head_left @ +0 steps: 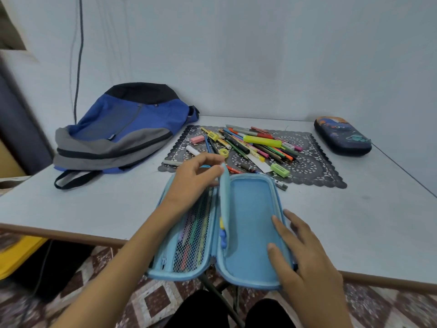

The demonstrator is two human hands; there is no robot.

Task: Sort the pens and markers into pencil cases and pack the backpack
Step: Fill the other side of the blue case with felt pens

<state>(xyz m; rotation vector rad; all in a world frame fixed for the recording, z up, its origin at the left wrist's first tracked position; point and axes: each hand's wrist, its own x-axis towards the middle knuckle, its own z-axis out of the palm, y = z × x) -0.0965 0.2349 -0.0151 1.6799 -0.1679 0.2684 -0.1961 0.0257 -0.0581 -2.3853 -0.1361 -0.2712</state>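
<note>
A light blue pencil case point(250, 223) lies open at the table's near edge. Its left half has a mesh pocket point(194, 235) with coloured pens behind it. My left hand point(196, 176) pinches the top of the case's middle flap point(224, 197) and holds it upright. My right hand point(305, 254) rests with straight fingers on the right half's rim and lining. A pile of pens and markers point(255, 145) lies on a dark lace mat point(312, 162) behind the case. A blue and grey backpack point(123, 131) lies at the back left. A dark patterned pencil case point(343, 136) sits shut at the back right.
On the mat also lie a pink eraser point(197, 139), a green eraser point(280, 170) and a yellow sharpener point(223, 152). The wall stands close behind the table. A yellow box point(16, 256) sits on the floor at the left.
</note>
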